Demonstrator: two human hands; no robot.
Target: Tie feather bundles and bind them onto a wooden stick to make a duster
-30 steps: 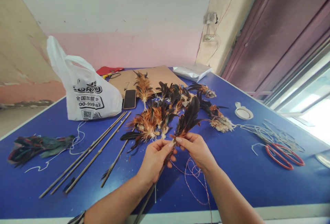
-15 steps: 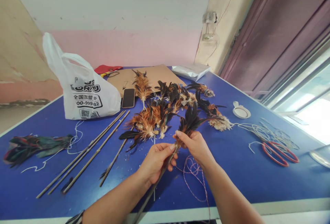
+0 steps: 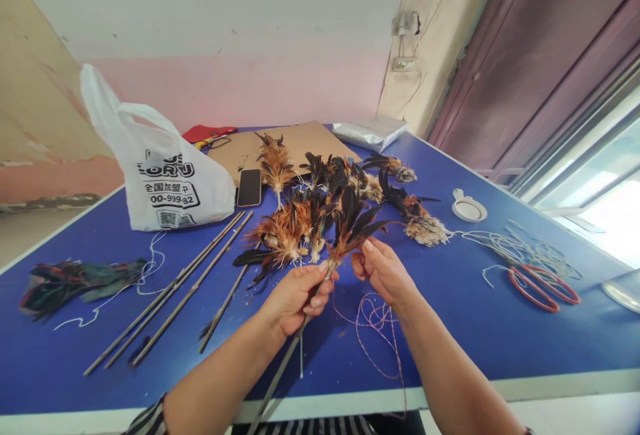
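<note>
My left hand (image 3: 300, 295) is closed around a thin stick (image 3: 285, 371) that slants up from the table's front edge. At the stick's top, just above my left fingers, a tuft of dark and brown feathers (image 3: 347, 225) fans out. My right hand (image 3: 383, 271) is beside the tuft's right side, thumb and fingers pinched together; whatever they hold is hidden. Pink thread (image 3: 375, 321) trails from near the stick and lies in loops below my right hand. Behind the tuft lies a pile of loose brown and black feathers (image 3: 287, 228).
Several bare sticks (image 3: 193, 288) and a dark feather bundle (image 3: 83, 281) lie left. A white plastic bag (image 3: 170, 175) stands behind them, beside a phone (image 3: 249, 187). To the right are red-handled scissors (image 3: 545, 288), white string (image 3: 515, 251) and a small white dish (image 3: 469, 209).
My right hand has moved from the base of the feather tuft to its right side. The tuft has shifted slightly left and spread wider, and my left hand still grips the stick.
</note>
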